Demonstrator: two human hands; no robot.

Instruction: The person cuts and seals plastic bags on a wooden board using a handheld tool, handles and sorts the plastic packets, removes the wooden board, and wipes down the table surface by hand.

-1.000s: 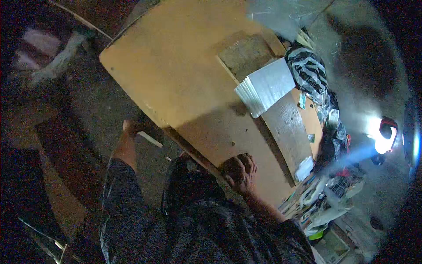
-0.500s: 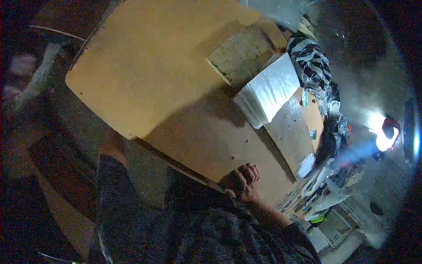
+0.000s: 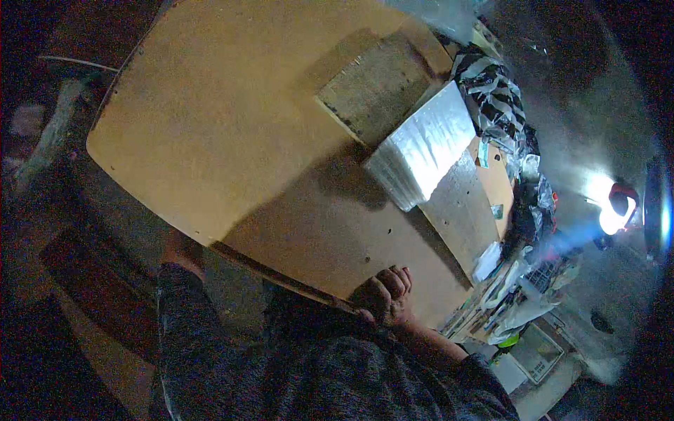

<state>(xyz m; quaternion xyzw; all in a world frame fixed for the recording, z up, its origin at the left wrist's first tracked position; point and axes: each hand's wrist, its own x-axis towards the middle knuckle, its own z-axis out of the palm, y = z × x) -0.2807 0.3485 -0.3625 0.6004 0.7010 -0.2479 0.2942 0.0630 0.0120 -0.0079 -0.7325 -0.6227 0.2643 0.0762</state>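
Observation:
My right hand [image 3: 387,295] rests at the near edge of the tan tabletop [image 3: 210,119], its fingers curled into a fist. Whatever the curled fingers may hold is hidden. My left forearm [image 3: 184,252] reaches to the underside of the table's left edge, and the hand itself is out of sight below the board. Beyond the right hand, a stack of shiny clear plastic bags or film [image 3: 425,151] lies on the tabletop. It partly overlaps a thin grey-brown board [image 3: 463,207], with a worn wooden block [image 3: 375,88] behind it.
A black-and-white striped bag [image 3: 491,102] and dark plastic bags [image 3: 537,203] line the far right side. A bright lamp [image 3: 616,214] shines from the right. Loose papers and plastic [image 3: 519,305] pile up beside the table, near a pale box [image 3: 537,358].
The view has shifted slightly, so the table and the things on it appear a little further left. The right hand stays curled at the table edge.

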